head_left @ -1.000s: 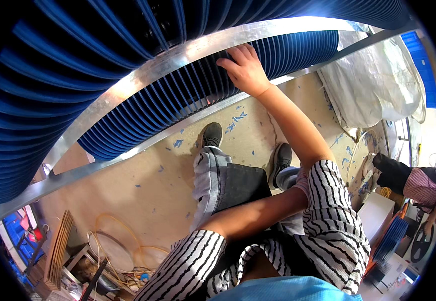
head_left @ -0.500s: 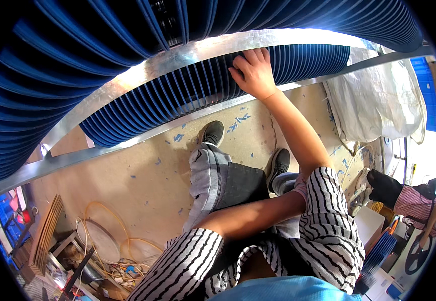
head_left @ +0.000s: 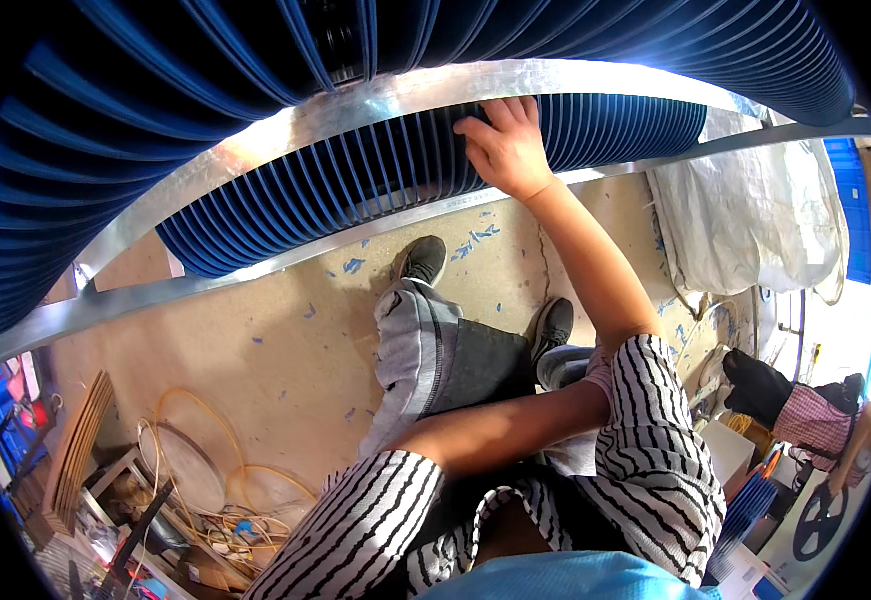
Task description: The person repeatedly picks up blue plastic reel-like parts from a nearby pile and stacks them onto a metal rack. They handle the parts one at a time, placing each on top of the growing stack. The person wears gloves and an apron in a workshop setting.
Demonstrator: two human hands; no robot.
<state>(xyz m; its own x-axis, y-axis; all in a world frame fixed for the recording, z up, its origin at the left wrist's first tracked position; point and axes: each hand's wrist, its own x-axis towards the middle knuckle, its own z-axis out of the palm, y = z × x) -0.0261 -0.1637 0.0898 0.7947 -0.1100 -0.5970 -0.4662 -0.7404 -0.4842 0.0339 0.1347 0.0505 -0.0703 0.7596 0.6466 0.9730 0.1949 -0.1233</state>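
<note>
My left hand is hidden: the left forearm (head_left: 495,435) crosses my lap and ends behind my striped sleeve (head_left: 655,450), so I cannot tell whether that hand is open or closed, or what it touches. The upper run of blue fins (head_left: 155,120) is cut off by the dark rim of the view. A black-gloved hand (head_left: 755,385) of another person shows at the right edge, with a pink checked cuff; the rest of that person is hard to make out.

My right hand (head_left: 505,145) reaches up with fingers spread and slightly curled, pressed flat on the lower row of blue fins (head_left: 355,185), fingertips at the bright metal rail (head_left: 355,105) above it. It grips nothing. Below lies the tan floor (head_left: 255,350).
</note>
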